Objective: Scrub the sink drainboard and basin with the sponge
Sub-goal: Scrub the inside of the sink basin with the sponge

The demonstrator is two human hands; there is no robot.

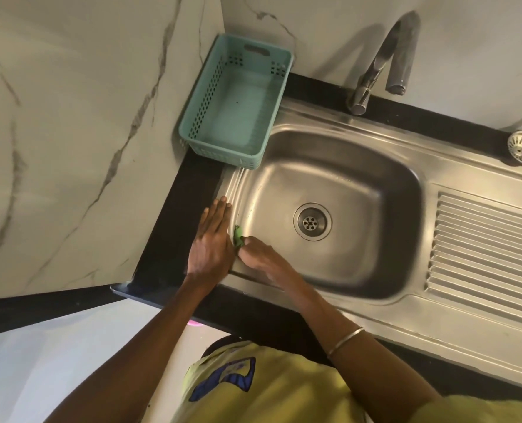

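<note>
The green sponge (238, 235) sits on the left wall of the basin (330, 215), just under the rim, and only a small bit of it shows. Its long side seems to run along the rim, from near to far. The right hand (258, 257) holds it with curled fingers and presses it on the steel. The left hand (212, 239) lies flat beside it, fingers straight and close together, with the fingertips (223, 201) pointing to the far side. It rests where the black counter (174, 227) meets the sink edge, and the two hands almost touch. To the right, the basin is wide open, with the drain (312, 221) in the middle. Farther right is the ribbed drainboard (485, 248). A teal basket (192, 117) stands at the far left corner, and the tap (372, 65) stands behind the basin.
</note>
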